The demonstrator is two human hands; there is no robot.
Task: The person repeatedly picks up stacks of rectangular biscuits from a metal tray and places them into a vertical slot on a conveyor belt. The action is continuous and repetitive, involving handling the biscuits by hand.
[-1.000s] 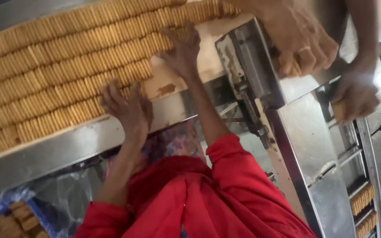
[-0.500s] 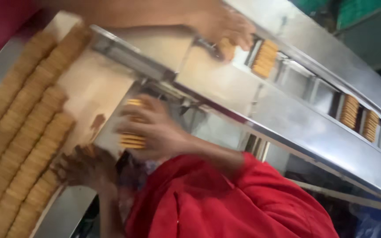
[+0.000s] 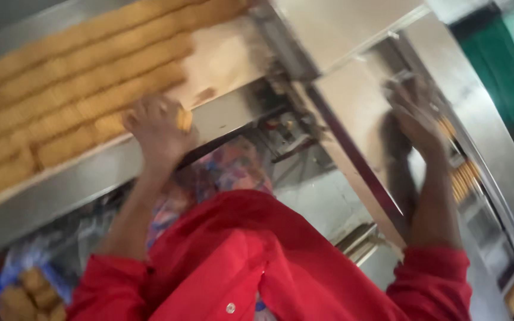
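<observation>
Long rows of tan biscuits (image 3: 78, 101) lie edge to edge on a pale tray with a steel rim (image 3: 60, 184) at the upper left. My left hand (image 3: 156, 128) sits at the near end of the rows, fingers curled around a few biscuits (image 3: 184, 119). My right hand (image 3: 414, 119) reaches over the steel machine top (image 3: 352, 35) on the right, fingers spread and blurred, with nothing seen in it. It is close to a narrow channel holding stacked biscuits (image 3: 464, 178). Both my arms wear red sleeves.
A blue container with more biscuits (image 3: 28, 294) sits at the lower left under the tray. Machine parts and brackets (image 3: 287, 128) fill the gap between tray and steel housing. A green surface (image 3: 501, 65) shows at the upper right.
My right hand, which held a stack of biscuits, has moved right to the machine's channel and shows none now. My left hand has closed on biscuits at the row ends. Another person's arm has left the view.
</observation>
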